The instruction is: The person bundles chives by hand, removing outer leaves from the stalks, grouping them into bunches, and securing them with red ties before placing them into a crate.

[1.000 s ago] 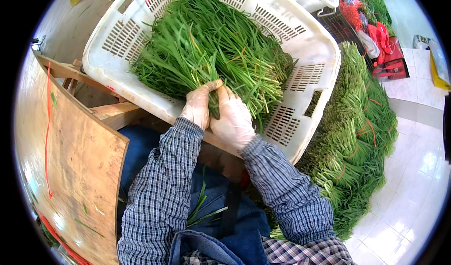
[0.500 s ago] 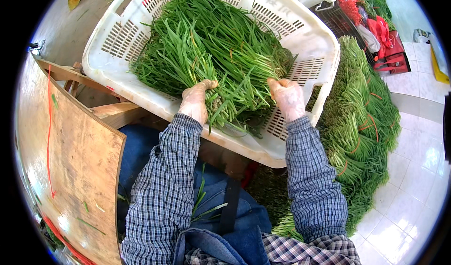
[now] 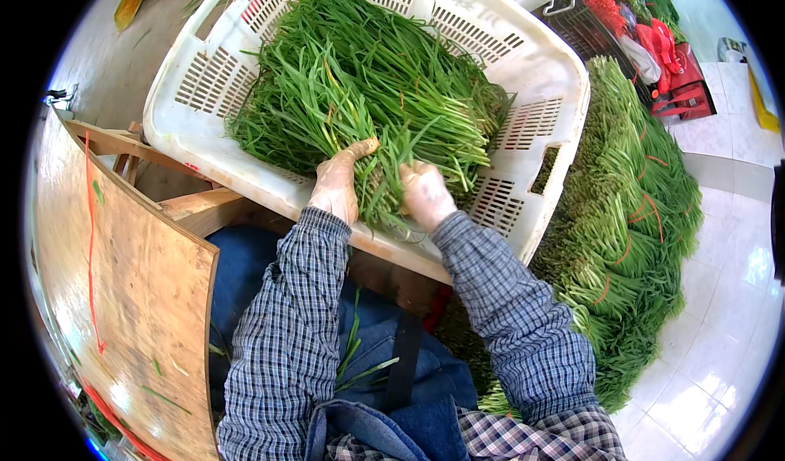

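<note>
A white slatted plastic crate (image 3: 564, 93) holds a thick heap of long green chives (image 3: 352, 60). My left hand (image 3: 337, 181) is closed round the cut ends of a bunch at the crate's near side, thumb lying over the stalks. Right beside it, my right hand (image 3: 427, 194) has its fingers curled in on the same bunch (image 3: 378, 185). Its fingertips are partly hidden among the stems. Both hands look covered by thin, pale gloves.
To the right, tied chives (image 3: 613, 216) are piled beside the crate. A wooden board (image 3: 123, 297) stands at the left, with a red string (image 3: 90, 248) on it. Beyond the pile are a dark crate (image 3: 585, 40) and a red bag (image 3: 687, 85).
My right hand has moved left from the crate's right part to the bunch by my left hand. My left hand keeps its grip in nearly the same place.
</note>
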`<action>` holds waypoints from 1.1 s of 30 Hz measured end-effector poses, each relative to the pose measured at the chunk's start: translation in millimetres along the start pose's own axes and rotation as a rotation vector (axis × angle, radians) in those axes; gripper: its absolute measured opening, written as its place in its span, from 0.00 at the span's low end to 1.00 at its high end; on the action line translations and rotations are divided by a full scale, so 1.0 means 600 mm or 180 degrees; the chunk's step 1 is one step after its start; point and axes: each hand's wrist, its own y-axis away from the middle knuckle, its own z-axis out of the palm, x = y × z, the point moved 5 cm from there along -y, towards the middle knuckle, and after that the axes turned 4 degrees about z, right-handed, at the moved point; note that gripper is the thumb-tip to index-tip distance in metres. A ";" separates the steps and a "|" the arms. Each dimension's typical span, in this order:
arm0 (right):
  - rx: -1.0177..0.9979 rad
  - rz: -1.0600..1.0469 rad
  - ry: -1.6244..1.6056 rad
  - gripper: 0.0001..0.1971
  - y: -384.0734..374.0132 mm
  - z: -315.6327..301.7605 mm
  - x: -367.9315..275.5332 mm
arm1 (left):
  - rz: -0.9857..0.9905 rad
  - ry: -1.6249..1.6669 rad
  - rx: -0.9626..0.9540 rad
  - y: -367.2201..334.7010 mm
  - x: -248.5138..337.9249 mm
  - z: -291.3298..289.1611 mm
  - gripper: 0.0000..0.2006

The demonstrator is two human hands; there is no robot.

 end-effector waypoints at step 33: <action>0.0954 -0.0986 0.2524 0.39 -0.024 -0.151 -0.080 | 0.0091 0.0082 0.0476 0.050 0.033 0.003 0.05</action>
